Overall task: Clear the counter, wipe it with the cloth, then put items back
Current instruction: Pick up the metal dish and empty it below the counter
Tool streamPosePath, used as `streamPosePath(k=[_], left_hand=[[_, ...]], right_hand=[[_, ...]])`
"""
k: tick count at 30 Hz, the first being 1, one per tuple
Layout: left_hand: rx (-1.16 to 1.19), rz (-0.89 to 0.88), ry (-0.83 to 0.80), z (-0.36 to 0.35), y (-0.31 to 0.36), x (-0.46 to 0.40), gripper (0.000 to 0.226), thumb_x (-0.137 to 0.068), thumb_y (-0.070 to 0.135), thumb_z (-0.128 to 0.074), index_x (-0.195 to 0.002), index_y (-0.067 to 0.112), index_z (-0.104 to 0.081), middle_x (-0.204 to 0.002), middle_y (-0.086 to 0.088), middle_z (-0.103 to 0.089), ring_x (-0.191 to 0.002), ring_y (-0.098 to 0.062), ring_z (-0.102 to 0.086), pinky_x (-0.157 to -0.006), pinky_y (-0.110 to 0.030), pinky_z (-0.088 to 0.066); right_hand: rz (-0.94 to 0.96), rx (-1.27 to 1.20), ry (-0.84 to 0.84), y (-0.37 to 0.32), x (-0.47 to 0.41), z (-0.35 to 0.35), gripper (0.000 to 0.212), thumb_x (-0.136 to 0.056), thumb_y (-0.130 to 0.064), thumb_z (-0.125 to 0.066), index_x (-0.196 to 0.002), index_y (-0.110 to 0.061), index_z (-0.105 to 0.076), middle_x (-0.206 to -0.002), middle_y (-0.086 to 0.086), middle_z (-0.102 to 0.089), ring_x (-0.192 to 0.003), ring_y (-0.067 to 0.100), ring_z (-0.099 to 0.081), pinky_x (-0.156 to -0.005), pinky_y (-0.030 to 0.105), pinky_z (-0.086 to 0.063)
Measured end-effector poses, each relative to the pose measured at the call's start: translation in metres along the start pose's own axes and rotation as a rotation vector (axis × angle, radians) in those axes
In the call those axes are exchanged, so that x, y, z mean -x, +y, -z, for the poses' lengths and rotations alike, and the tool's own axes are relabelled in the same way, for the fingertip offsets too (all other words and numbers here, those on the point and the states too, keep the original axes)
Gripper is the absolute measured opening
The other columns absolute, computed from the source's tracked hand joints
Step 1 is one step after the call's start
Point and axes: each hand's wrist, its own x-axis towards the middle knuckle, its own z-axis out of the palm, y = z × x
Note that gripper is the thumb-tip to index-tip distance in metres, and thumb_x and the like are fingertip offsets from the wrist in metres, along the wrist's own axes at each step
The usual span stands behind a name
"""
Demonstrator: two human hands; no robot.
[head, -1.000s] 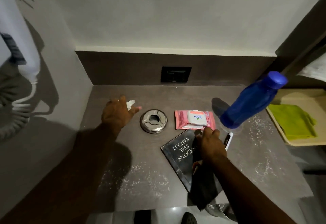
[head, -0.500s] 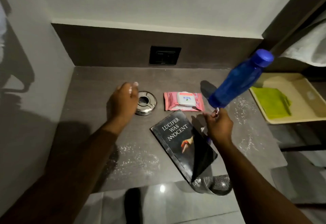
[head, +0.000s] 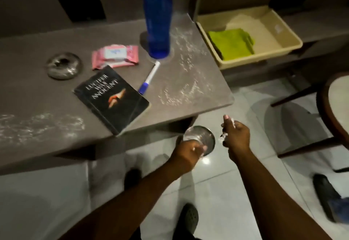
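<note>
Head camera looks steeply down over the counter (head: 56,92) corner.

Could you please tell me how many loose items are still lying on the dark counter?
5: round metal ashtray at left, pink wipes packet behind the black book, white-and-blue pen beside it, tall blue bottle at back.

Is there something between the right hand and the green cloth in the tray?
Nothing visible blocks it. The right hand is off the counter's front corner, over the floor, and already holds small white scraps. The green cloth lies uncovered in the open beige tray beyond the counter's right edge; the blue bottle stands left of that path.
</note>
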Motion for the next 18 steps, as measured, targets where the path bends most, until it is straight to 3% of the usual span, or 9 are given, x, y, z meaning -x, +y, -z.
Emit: streamPosePath(k=[2, 4, 7, 9, 11, 14, 16, 18], left_hand=[[-0.005, 0.149, 0.059, -0.023, -0.019, -0.027, 0.031, -0.095, 0.036, -0.053, -0.093, 0.008, -0.067, -0.106, -0.02, -0.064, -0.105, -0.038, -0.061, -0.072, -0.028, -0.049], [-0.061, 0.266, 0.125, -0.032, -0.037, -0.06, 0.042, -0.096, 0.043, -0.045, -0.109, 0.007, -0.063, -0.111, -0.023, -0.065, -0.108, -0.041, -0.061, -0.085, -0.04, -0.052], [-0.032, 0.366, 0.237, -0.045, -0.068, -0.113, 0.048, -0.095, 0.046, -0.044, -0.111, 0.004, -0.062, -0.113, -0.025, -0.065, -0.104, -0.04, -0.063, -0.088, -0.044, -0.052], [0.031, 0.422, 0.28, -0.052, -0.088, -0.147, 0.042, -0.095, 0.039, -0.045, -0.111, 0.004, -0.061, -0.098, -0.022, -0.069, -0.082, -0.036, -0.067, -0.074, -0.037, -0.053], [0.087, 0.495, 0.29, -0.062, -0.111, -0.181, 0.031, -0.091, 0.023, -0.046, -0.114, 0.007, -0.06, -0.072, -0.015, -0.062, -0.051, -0.024, -0.055, -0.051, -0.024, -0.041], [0.179, 0.578, 0.256, -0.076, -0.143, -0.226, 0.035, -0.085, 0.011, -0.045, -0.117, 0.011, -0.057, -0.064, -0.01, -0.051, -0.039, -0.018, -0.045, -0.041, -0.019, -0.033], [0.26, 0.582, 0.234, -0.09, -0.161, -0.253, 0.036, -0.086, 0.01, -0.044, -0.12, 0.012, -0.056, -0.071, -0.01, -0.053, -0.043, -0.017, -0.048, -0.042, -0.019, -0.041], [0.389, 0.583, 0.19, -0.1, -0.176, -0.274, 0.038, -0.088, 0.014, -0.047, -0.126, 0.01, -0.053, -0.091, -0.014, -0.061, -0.066, -0.023, -0.059, -0.061, -0.03, -0.052]], right_hand=[[-0.058, 0.046, 0.017, 0.043, -0.019, 0.018, 0.051, -0.09, -0.048, -0.062, -0.061, -0.007, -0.053, -0.053, 0.011, -0.045, -0.045, 0.02, -0.043, -0.044, 0.023, -0.033], [-0.112, 0.093, 0.034, 0.081, -0.039, 0.024, 0.056, -0.09, -0.054, -0.057, -0.059, -0.009, -0.047, -0.057, 0.015, -0.046, -0.053, 0.023, -0.045, -0.051, 0.03, -0.034], [-0.19, 0.099, 0.044, 0.134, -0.074, 0.019, 0.06, -0.091, -0.059, -0.051, -0.054, -0.014, -0.042, -0.054, 0.012, -0.047, -0.05, 0.023, -0.045, -0.049, 0.028, -0.034], [-0.253, 0.078, 0.042, 0.164, -0.099, 0.01, 0.059, -0.093, -0.059, -0.047, -0.055, -0.014, -0.046, -0.051, 0.006, -0.048, -0.043, 0.022, -0.044, -0.041, 0.022, -0.033], [-0.301, 0.057, 0.018, 0.195, -0.125, -0.001, 0.057, -0.096, -0.057, -0.043, -0.059, -0.015, -0.052, -0.056, 0.006, -0.054, -0.043, 0.022, -0.048, -0.035, 0.02, -0.034], [-0.346, 0.014, -0.025, 0.233, -0.156, -0.017, 0.051, -0.099, -0.053, -0.039, -0.068, -0.018, -0.059, -0.066, 0.006, -0.062, -0.052, 0.02, -0.057, -0.038, 0.022, -0.042], [-0.329, 0.029, -0.038, 0.257, -0.174, -0.028, 0.049, -0.099, -0.052, -0.039, -0.073, -0.017, -0.061, -0.074, 0.009, -0.065, -0.063, 0.024, -0.062, -0.05, 0.027, -0.046], [-0.308, 0.032, -0.052, 0.275, -0.187, -0.037, 0.05, -0.099, -0.054, -0.038, -0.084, -0.014, -0.064, -0.087, 0.011, -0.069, -0.074, 0.027, -0.066, -0.061, 0.031, -0.05]])
